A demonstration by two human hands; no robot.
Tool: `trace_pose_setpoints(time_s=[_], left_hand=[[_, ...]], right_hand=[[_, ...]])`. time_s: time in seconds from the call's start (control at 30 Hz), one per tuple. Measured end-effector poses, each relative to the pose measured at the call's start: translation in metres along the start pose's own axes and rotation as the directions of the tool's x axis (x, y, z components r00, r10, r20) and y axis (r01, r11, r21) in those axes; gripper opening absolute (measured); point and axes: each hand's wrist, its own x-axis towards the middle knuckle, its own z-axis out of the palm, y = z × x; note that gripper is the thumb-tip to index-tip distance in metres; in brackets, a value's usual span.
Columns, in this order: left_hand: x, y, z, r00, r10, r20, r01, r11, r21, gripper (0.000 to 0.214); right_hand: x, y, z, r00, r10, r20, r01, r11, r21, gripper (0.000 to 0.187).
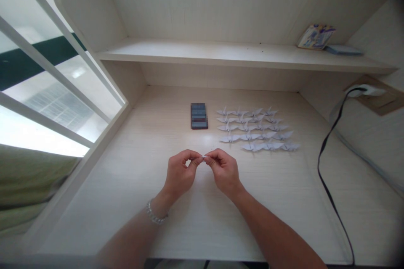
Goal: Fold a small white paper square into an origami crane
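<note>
Both hands meet over the middle of the pale wood-grain surface [132, 185], fingertips drawn together on a tiny scrap of white paper [204, 157]. The left hand [180, 172] pinches it from one side between thumb and forefinger, the right hand [223, 170] from the other; the paper is so small and so covered by the fingers that its shape cannot be made out. A beaded bracelet [154, 215] circles the left wrist.

Just beyond the hands, to the right, lie rows of folded paper cranes [257, 130] — white, sharp-winged, set out flat in roughly five lines, close to one another but each apart. Left of the rows, near them, lies a dark rectangular phone [199, 115], its face blurred out. Nothing stands between the hands and these things.

A black cable [328, 143] curves across the right part of the surface, running up to a white plug [369, 90] in a wall socket on a tan plate; its lower end runs off the bottom edge of the view. Above, a shelf [221, 54] of the same light laminate carries a small printed box [315, 35] leaning against the back panel and a flat grey-blue object [342, 49] beside it — too small to identify. At the left, white slanted rails [53, 71] cross in front of bright glare, and a greenish fabric [31, 180] is cut off by the edge.
</note>
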Motion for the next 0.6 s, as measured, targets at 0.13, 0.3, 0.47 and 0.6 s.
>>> trace_pose_setpoints(time_s=[0.13,0.3,0.47,0.6], left_hand=[[0.003,-0.001,-0.004,1.000,-0.004,0.027,0.005,1.000,-0.025,0.010],[0.010,-0.009,-0.005,0.990,-0.097,0.101,0.116,0.973,-0.199,0.015],[0.014,-0.013,-0.008,0.990,-0.109,0.094,0.127,0.967,-0.220,0.011],[0.016,-0.017,-0.006,0.985,-0.149,0.085,0.168,0.936,-0.309,0.015]], right_hand=[[0.001,0.001,-0.001,0.999,-0.041,0.005,0.040,0.999,0.018,0.007],[0.004,0.004,-0.005,1.000,-0.024,-0.003,0.024,0.999,0.048,0.007],[0.007,0.005,-0.007,0.993,0.068,0.101,-0.085,0.980,0.179,0.013],[0.010,0.007,-0.008,0.967,0.181,0.182,-0.227,0.932,0.283,0.020]])
